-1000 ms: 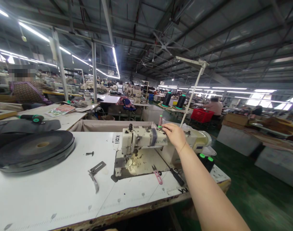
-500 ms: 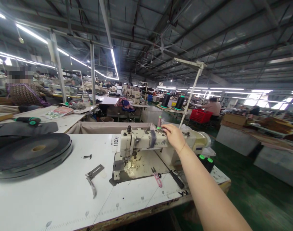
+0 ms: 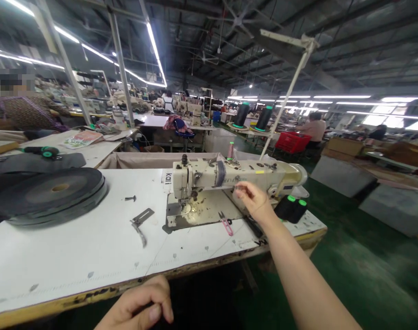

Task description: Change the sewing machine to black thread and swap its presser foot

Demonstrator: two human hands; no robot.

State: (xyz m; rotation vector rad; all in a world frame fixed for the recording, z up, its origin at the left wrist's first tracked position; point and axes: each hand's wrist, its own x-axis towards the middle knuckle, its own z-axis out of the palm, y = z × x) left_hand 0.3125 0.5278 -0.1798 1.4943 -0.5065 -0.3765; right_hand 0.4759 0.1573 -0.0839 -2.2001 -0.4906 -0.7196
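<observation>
A cream sewing machine (image 3: 209,178) stands on the white table (image 3: 74,256). My right hand (image 3: 252,198) is in front of the machine's arm, its fingertips drawn together; whether anything thin is between them is too small to tell. At the bottom, beside the table's front edge, my left hand (image 3: 143,305) has its fingers curled, and what they hold, if anything, is hidden. Pink thread snips (image 3: 226,225) and a black-handled tool (image 3: 254,228) lie near the machine's bed. A metal guide (image 3: 143,217) is on the table to the left.
Large black rolls of tape (image 3: 51,195) sit at the left. Black thread cones (image 3: 291,210) stand behind the right hand, near a thread-stand pole (image 3: 287,98). A red crate (image 3: 292,142) and people at other tables are farther back.
My right hand has come down from the top of the machine to its front. My left hand has appeared at the bottom. The view has tilted downward.
</observation>
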